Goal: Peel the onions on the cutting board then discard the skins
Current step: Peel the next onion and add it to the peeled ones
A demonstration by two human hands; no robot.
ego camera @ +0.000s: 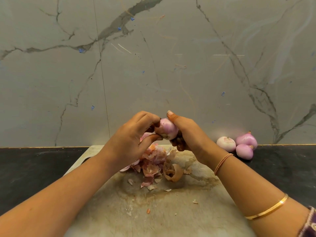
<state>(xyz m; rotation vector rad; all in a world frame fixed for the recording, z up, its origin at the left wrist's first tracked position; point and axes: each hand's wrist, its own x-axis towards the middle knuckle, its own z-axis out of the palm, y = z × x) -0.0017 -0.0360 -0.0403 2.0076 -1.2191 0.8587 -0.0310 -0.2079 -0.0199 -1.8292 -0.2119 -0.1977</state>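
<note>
A pale purple onion (166, 129), mostly bare of skin, is held in the air above the far end of the stained cutting board (171, 211). My right hand (186, 132) grips it from the right, thumb up along its top. My left hand (135, 135) pinches at its left side with thumb and fingertips. Below the hands lies a heap of pink and brown onion skins (153, 165) on the board. Part of another onion (145, 135) shows behind my left hand.
Three peeled onions (239, 145) sit together on the black countertop (34, 168) to the right of the board, against the marble wall (153, 57). Small skin flakes (195, 201) are scattered over the board's near half.
</note>
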